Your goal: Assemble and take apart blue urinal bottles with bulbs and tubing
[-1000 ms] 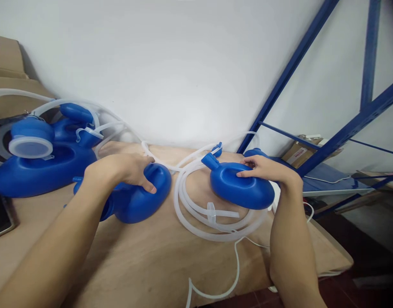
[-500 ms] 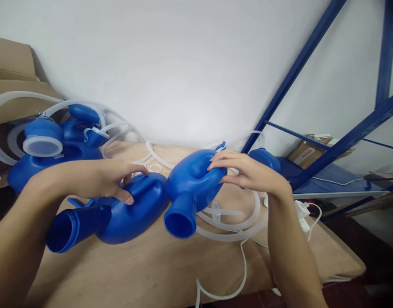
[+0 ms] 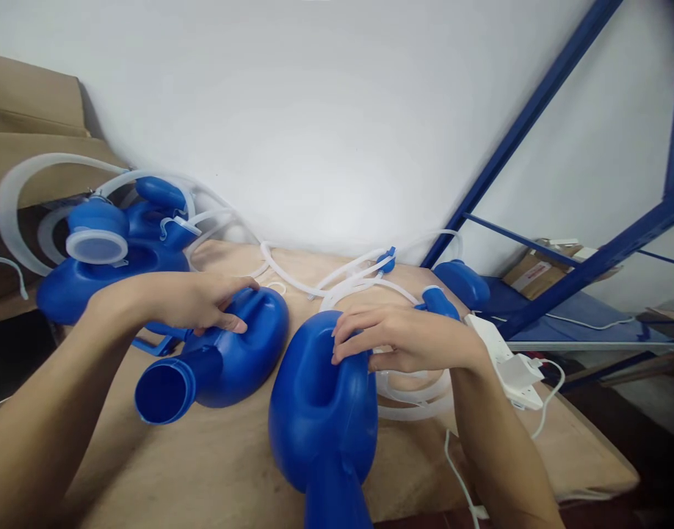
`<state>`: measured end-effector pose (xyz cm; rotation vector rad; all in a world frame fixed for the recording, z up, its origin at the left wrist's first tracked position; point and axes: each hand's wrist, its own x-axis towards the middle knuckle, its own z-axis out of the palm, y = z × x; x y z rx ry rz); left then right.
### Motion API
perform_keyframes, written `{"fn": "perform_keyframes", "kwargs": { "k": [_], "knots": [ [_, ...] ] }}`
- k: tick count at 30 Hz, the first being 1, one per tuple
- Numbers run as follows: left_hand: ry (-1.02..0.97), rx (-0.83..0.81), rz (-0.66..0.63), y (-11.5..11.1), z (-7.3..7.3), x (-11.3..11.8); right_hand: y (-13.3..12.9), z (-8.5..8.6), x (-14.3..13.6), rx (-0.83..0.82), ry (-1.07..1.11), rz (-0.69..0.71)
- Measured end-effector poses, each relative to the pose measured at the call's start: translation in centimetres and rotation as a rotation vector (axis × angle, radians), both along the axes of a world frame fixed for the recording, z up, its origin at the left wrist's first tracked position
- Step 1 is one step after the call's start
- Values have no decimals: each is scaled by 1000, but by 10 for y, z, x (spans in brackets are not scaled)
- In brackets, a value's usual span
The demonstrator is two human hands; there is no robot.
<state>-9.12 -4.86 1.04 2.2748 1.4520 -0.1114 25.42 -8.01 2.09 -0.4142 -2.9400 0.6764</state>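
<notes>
My left hand [image 3: 197, 303] is closed around the grip of a blue plastic urinal bottle [image 3: 260, 345], with its thumb on the near side. That bottle lies tilted, its wide open mouth facing me at lower left. Beside it, a second blue urinal bottle [image 3: 298, 411] hangs or rests with its neck pointing down toward me, cut off by the lower frame edge. The fingers of my right hand [image 3: 395, 338] hook over this bottle's handle at the right side. I cannot tell whether the second bottle touches the table.
More blue bottles [image 3: 100, 283] with clear tubes [image 3: 17, 198] crowd the left back by cardboard boxes [image 3: 34, 95]. Coiled tubing [image 3: 419, 404] lies behind my right hand. A white power strip [image 3: 496, 353] sits on the wooden table [image 3: 216, 470], near a blue metal shelf [image 3: 535, 95].
The right-hand bottle has swung toward me and turned, so its neck points down at the near edge. My left hand keeps its hold on the other bottle, and the view has shifted slightly.
</notes>
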Motion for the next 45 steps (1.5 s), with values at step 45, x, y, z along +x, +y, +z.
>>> {"fn": "perform_keyframes", "kwargs": {
  "k": [45],
  "knots": [
    [-354,1230,278,-6,-33,-33,64,-90,-41,17,360,-165]
  ]
}}
